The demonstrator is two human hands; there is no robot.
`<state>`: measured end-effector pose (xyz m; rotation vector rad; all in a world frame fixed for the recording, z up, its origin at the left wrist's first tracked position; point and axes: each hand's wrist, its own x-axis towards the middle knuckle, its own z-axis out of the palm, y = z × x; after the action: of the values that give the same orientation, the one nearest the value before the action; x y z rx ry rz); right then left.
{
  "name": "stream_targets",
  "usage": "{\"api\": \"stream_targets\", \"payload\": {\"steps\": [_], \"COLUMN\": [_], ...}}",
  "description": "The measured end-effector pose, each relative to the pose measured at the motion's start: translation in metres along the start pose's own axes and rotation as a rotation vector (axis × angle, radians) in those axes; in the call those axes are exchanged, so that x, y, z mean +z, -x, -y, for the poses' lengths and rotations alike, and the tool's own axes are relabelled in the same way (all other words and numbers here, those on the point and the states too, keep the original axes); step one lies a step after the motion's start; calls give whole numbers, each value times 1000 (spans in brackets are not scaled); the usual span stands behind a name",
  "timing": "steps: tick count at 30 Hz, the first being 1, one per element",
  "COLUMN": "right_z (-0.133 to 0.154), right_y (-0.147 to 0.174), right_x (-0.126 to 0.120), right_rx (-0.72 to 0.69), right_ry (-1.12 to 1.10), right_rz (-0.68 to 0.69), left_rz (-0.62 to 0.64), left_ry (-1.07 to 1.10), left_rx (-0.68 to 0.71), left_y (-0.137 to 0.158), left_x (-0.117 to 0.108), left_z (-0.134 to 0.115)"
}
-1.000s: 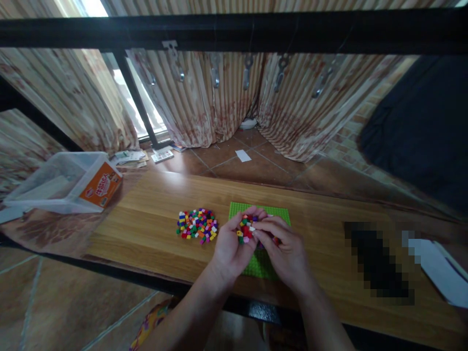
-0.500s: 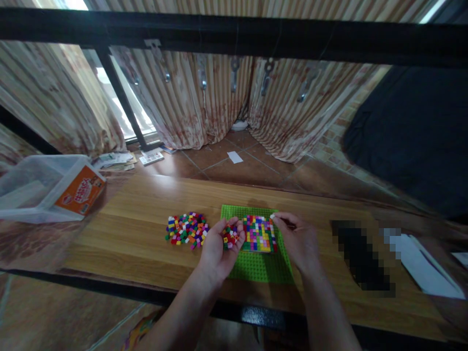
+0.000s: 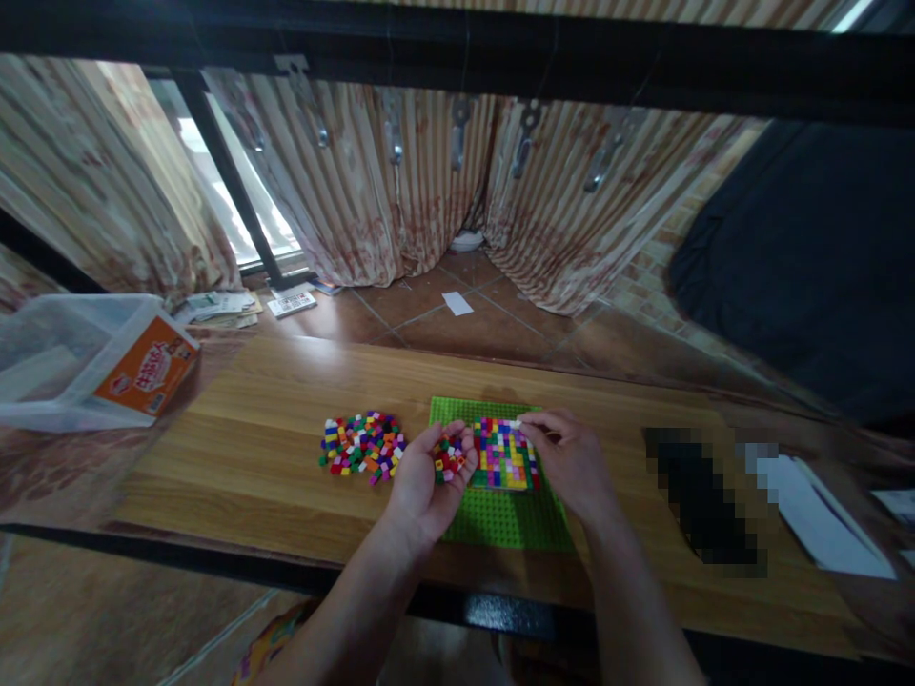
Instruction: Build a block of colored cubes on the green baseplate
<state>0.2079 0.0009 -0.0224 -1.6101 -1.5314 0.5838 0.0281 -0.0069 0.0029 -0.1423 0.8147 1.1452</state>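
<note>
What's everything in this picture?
Table: one, brown, centre
Baseplate: one, green, on table
Panel: one, multicoloured, on baseplate
Loose bricks: many, mixed, left of baseplate
Bin: one, clear, far left
Floor: one, brown, behind
Curtains: several, striped, behind
Rail: one, black, top
Hooks: six, silver, below rail
Papers: several, mostly white, floor
Blurred thing: one, black, table right
Cloth: one, dark, upper right
Left hand: one, cupping bricks
Right hand: one, pinching white brick at panel's corner
</note>
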Motion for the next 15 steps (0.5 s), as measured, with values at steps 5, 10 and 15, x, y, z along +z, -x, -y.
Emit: {"api": "stream_targets", "payload": {"steps": [5, 10, 15], "right_z": [3, 4, -2], "right_y": [-2, -4, -5], "right_x": [-1, -2, -1], "right_rx": [-30, -41, -42], "right_ry": [17, 27, 20], "right_rz": [40, 71, 61], "left_rz": [-7, -10, -5], "left_ry": [5, 9, 6], "left_rx": [-3, -6, 0], "left_y": [0, 0, 0], "left_x": [1, 2, 2], "left_z": [0, 0, 0]}}
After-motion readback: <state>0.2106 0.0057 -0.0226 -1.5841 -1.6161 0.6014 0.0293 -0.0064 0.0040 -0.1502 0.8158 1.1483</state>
